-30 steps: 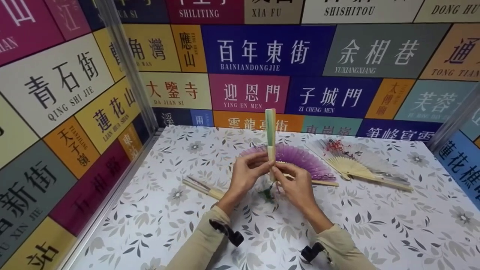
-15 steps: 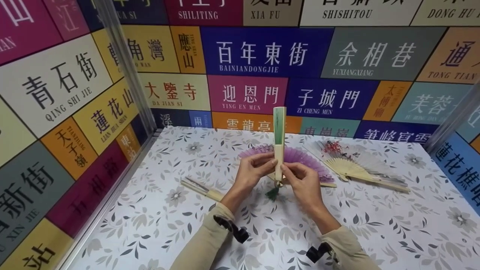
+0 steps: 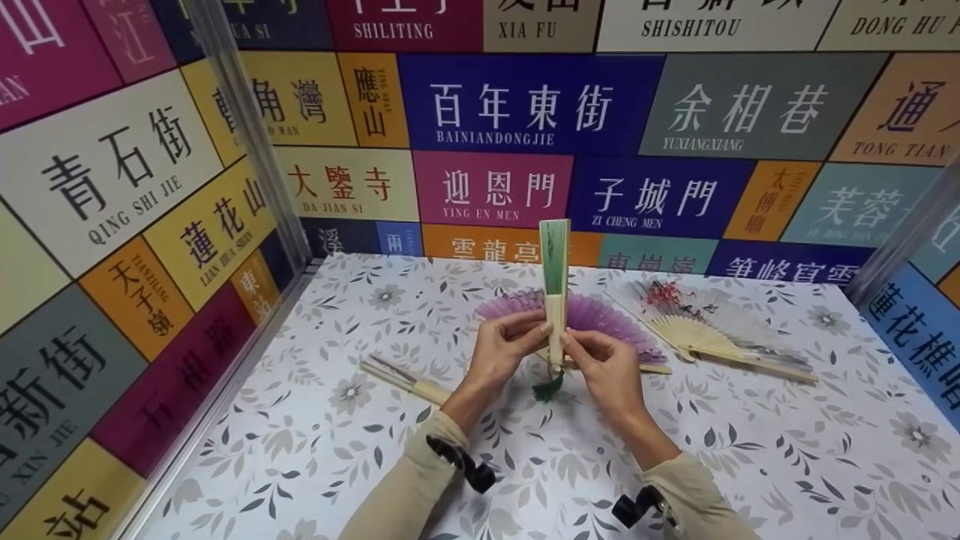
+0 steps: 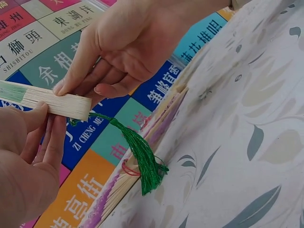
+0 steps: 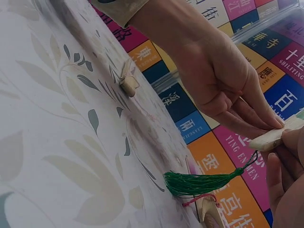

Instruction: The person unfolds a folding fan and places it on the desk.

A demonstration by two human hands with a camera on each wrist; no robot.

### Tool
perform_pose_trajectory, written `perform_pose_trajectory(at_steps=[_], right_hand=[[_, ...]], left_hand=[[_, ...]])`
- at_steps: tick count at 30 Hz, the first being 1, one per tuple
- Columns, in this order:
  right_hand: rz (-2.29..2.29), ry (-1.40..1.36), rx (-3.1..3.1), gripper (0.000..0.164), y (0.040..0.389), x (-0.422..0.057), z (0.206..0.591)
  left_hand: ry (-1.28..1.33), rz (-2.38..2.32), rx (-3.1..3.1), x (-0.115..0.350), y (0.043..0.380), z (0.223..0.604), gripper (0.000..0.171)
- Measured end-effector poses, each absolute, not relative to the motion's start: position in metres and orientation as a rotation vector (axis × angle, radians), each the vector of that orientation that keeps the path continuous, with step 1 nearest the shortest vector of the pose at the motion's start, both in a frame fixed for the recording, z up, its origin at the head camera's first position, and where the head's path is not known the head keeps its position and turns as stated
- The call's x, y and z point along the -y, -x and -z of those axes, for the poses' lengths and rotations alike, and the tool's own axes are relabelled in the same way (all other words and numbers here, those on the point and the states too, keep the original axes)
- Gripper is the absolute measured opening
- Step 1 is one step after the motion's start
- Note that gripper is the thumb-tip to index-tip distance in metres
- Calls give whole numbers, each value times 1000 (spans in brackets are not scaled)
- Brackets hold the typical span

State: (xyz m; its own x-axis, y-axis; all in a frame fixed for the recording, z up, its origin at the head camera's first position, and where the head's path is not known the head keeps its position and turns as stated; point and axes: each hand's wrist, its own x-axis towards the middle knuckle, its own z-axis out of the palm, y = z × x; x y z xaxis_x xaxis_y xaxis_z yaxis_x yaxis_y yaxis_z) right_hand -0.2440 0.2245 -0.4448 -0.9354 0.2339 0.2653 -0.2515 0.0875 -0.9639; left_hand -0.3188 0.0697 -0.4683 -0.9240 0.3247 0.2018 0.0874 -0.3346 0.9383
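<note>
A folded green hand fan (image 3: pixel 555 262) with pale wooden ribs stands upright between both hands above the table. My left hand (image 3: pixel 498 354) pinches its ribs from the left, thumb in front. From the right, my right hand (image 3: pixel 609 367) pinches the lower ribs between thumb and fingers. A green tassel (image 4: pixel 145 159) hangs from the fan's pivot end; the right wrist view shows the same tassel (image 5: pixel 204 183). Behind the hands lies a spread purple fan (image 3: pixel 615 326), partly hidden by them.
A spread white-grey fan (image 3: pixel 712 322) with red blossoms lies at the right back. One folded fan (image 3: pixel 405 379) lies left of my left wrist. The table (image 3: pixel 750 450) has a leaf-patterned cloth, and panels with large lettering (image 3: pixel 540 105) stand behind it.
The green fan has turned from nearly edge-on to show its ribs and green face, shifting slightly right and then a little back left. Both hands keep their pinch while the tassel swings.
</note>
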Motion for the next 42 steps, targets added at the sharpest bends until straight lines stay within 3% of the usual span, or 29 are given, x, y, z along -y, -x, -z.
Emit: perform_pose_trajectory(at_steps=[20, 42], right_hand=[[-1863, 66, 2069, 31, 259, -236, 469], [-1978, 114, 1997, 29, 262, -236, 471]], left_hand=[[-572, -2410, -1723, -69, 317, 468, 28], [-504, -2464, -1585, -72, 319, 470, 30]])
